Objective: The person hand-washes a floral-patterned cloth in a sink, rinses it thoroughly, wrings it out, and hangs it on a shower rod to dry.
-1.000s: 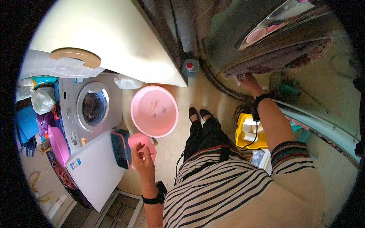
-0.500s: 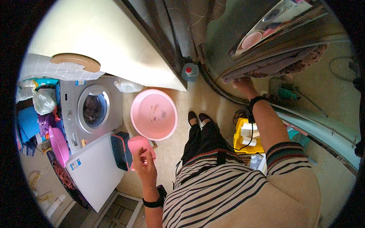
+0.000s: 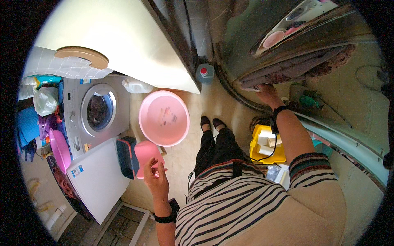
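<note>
My right hand (image 3: 267, 94) is raised at the upper right. Its fingers are closed on the lower edge of a brownish towel (image 3: 297, 69), which hangs folded over a rail and has a patterned end. A black band with a small device circles that wrist. My left hand (image 3: 156, 179) hovers at the lower left, fingers loosely bent and apart, with nothing visible in them. Below it stand a pink plastic container (image 3: 146, 152) and a dark bin with a red rim (image 3: 125, 158). Just beyond them, on the floor, lies a large pink basin (image 3: 164, 119).
A front-loading washing machine (image 3: 76, 117) stands at left, beside a white cabinet (image 3: 98, 180) and a magenta basin (image 3: 60, 151). A yellow crate (image 3: 262, 152) with white rolls sits by my right side. A red-capped jug (image 3: 205, 74) stands ahead. A mirror (image 3: 287, 26) is at upper right.
My right hand has shifted slightly right along the towel's edge. My left hand stays bent in nearly the same place. The view has turned a little, so the floor things sit slightly higher and further left.
</note>
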Motion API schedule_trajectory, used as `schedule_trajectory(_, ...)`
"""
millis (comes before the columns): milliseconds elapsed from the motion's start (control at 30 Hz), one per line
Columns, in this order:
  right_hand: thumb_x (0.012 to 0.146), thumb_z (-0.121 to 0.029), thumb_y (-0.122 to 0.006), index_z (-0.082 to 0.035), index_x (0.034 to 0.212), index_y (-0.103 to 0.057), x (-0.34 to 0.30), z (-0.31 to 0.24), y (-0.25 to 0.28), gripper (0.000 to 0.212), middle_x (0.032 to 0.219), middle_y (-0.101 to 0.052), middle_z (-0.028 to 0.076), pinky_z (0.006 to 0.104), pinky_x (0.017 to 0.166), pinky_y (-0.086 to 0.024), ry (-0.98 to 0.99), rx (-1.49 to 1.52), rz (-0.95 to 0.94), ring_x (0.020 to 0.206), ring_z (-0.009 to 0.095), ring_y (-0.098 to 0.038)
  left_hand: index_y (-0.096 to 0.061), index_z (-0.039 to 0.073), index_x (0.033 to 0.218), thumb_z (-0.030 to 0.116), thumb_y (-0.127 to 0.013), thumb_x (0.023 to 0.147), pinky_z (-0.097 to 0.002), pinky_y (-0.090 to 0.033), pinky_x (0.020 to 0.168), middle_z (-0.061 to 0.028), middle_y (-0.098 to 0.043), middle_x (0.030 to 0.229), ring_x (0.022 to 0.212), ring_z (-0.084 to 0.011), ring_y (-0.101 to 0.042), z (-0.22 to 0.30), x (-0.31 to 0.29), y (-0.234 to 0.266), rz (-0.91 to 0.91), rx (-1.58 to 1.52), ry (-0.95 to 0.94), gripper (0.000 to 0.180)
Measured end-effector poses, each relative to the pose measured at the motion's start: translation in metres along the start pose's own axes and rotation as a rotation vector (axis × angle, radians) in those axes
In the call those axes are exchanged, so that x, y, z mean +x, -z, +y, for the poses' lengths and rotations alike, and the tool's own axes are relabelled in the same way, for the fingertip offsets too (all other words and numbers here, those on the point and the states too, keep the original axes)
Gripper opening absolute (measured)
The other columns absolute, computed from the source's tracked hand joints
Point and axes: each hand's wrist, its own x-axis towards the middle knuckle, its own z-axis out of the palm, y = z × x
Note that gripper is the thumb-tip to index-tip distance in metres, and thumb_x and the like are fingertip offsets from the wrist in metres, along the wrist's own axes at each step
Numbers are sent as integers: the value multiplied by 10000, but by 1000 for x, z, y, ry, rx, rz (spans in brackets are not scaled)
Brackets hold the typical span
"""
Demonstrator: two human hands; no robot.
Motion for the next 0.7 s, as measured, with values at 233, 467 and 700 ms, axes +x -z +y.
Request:
schedule_trajectory(233, 817, -271, -636, -75, 1274, -567, -12, -6, -3, 502, 1292, -577, 157, 439, 1025, -433, -3, -40, 200, 1199, 344, -531, -569, -47, 1146, 78, -606, 920, -265, -541, 606, -138, -636, 999, 702, -130, -607, -4, -11, 3, 10, 40, 10, 260)
schedule_trajectory(467, 852, -265, -608, -71, 1342, -498, -12, -6, -7, 538, 1358, -525, 157, 443, 1038, -424, -22, -27, 79, 1238, 343, -503, -571, -41, 1147, 71, -614, 912, -264, -541, 603, -138, -636, 1005, 699, -126, -603, -10, -12, 5, -24, 79, 8, 263)
schedule_trajectory(700, 849, -298, -618, -85, 1352, -494, -20, -15, -13, 561, 1344, -537, 162, 439, 1047, -413, -51, -54, 115, 1236, 351, -496, -567, -42, 1159, 69, -611, 911, -270, -551, 607, -143, -632, 1010, 709, -128, -601, -18, -15, 11, -41, 36, 15, 275)
